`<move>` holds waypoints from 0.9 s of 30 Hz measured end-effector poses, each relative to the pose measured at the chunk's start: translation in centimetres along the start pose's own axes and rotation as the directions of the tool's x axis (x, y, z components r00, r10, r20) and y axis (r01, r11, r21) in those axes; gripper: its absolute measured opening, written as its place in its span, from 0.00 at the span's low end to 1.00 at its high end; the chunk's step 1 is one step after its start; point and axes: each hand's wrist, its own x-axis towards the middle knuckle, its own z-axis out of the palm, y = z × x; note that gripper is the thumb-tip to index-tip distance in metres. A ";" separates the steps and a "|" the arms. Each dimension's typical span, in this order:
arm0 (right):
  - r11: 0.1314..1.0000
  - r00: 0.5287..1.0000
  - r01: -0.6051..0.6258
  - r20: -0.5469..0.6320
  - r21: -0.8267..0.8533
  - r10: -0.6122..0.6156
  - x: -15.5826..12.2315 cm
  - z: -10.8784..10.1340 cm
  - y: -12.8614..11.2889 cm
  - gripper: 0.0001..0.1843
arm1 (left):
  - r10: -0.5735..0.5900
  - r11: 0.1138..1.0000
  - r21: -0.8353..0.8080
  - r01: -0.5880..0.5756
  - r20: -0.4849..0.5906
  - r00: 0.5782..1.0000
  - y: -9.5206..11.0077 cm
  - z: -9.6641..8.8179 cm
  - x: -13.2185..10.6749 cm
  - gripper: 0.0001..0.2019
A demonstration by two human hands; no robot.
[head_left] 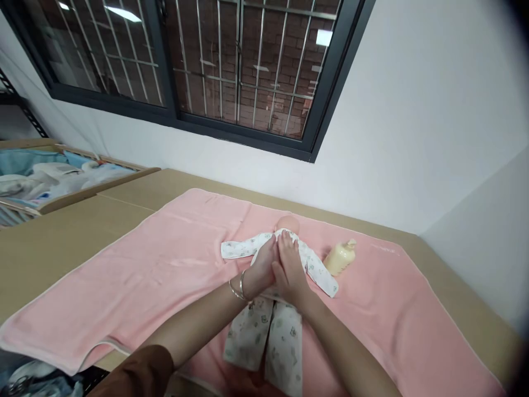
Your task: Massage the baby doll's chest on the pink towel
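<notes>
A baby doll (288, 223) lies on its back on a pink blanket (177, 248), dressed in a white patterned top (318, 271) and matching trousers (285, 342). Its arms are spread to the sides. Over the doll's chest, my left hand (263, 266) and my right hand (290, 270) are pressed against each other, fingers stretched out toward its head. Nothing shows between them, though the space where they meet is hidden. Two thin bracelets (237, 288) circle my left wrist. A bottle of pale yellow liquid (341, 257) lies beside the doll's sleeve on the right.
The blanket covers much of a brown table (124, 201). A wooden-framed crib (95, 187) with cloths and bags in it adjoins at the left. Behind stand a white wall (372, 165) and a barred window (248, 71). Dark items (41, 380) sit below the front left edge.
</notes>
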 end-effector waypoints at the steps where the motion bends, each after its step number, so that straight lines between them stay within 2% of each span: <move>1: 0.998 0.997 -0.067 -0.043 0.008 0.067 0.2 0.0 1.2 0.32 | 0.073 0.996 0.060 -0.071 -0.022 0.997 0.0 -0.4 1.1 0.20; 2: 0.991 0.987 -0.136 -0.078 0.015 0.137 0.4 0.1 2.4 0.31 | 0.161 0.977 0.151 -0.149 -0.070 0.984 -0.1 -1.0 2.3 0.17; 3: 0.979 0.975 -0.202 -0.091 0.013 0.202 0.6 0.3 3.7 0.30 | 0.286 0.933 0.267 -0.242 -0.137 0.948 -0.1 -1.7 3.5 0.13; 4: 0.965 0.963 -0.260 -0.078 -0.003 0.259 0.9 0.6 4.9 0.29 | 0.428 0.850 0.411 -0.330 -0.175 0.887 -0.1 -2.4 4.7 0.10; 6: 0.958 0.957 -0.279 0.064 -0.061 0.283 1.4 1.3 6.9 0.27 | 0.584 0.645 0.665 -0.376 -0.113 0.804 -0.2 -4.0 6.8 0.10; 9: 0.962 0.942 -0.238 0.212 -0.130 0.262 1.8 2.4 8.4 0.25 | 0.628 0.493 0.784 -0.378 -0.021 0.778 -0.7 -5.7 8.7 0.13; 12: 0.907 0.905 -0.350 0.165 -0.235 0.392 1.6 3.2 8.1 0.28 | 0.672 0.396 0.830 -0.393 0.030 0.740 -1.3 -6.6 9.1 0.14; 14: 0.859 0.882 -0.406 0.113 -0.311 0.457 1.2 3.5 7.3 0.31 | 0.702 0.380 0.834 -0.400 0.021 0.711 -1.6 -6.8 8.9 0.15; 15: 0.860 0.888 -0.388 0.116 -0.332 0.446 1.0 3.6 6.9 0.31 | 0.713 0.388 0.831 -0.398 0.003 0.701 -1.7 -6.8 8.7 0.16; 18: 0.937 0.931 -0.194 0.247 -0.289 0.269 1.2 3.5 6.2 0.27 | 0.707 0.438 0.819 -0.371 -0.058 0.705 -1.8 -7.0 8.3 0.16; 20: 0.963 0.930 -0.122 0.310 -0.242 0.196 1.6 3.3 6.4 0.25 | 0.699 0.444 0.819 -0.363 -0.063 0.712 -1.7 -7.2 8.2 0.15; 22: 0.934 0.920 -0.224 0.254 -0.278 0.297 2.0 3.4 6.6 0.27 | 0.701 0.416 0.824 -0.384 -0.021 0.713 -1.7 -7.4 8.3 0.15; 24: 0.853 0.876 -0.380 0.157 -0.357 0.456 2.0 3.6 6.4 0.30 | 0.703 0.393 0.818 -0.421 0.027 0.710 -1.8 -7.6 8.5 0.16; 25: 0.817 0.861 -0.421 0.110 -0.394 0.497 1.9 3.7 6.0 0.32 | 0.702 0.395 0.808 -0.437 0.041 0.711 -1.9 -7.6 8.6 0.16; 27: 0.800 0.862 -0.409 0.102 -0.439 0.497 1.6 3.9 5.3 0.33 | 0.693 0.434 0.776 -0.458 0.037 0.720 -2.0 -7.7 8.9 0.16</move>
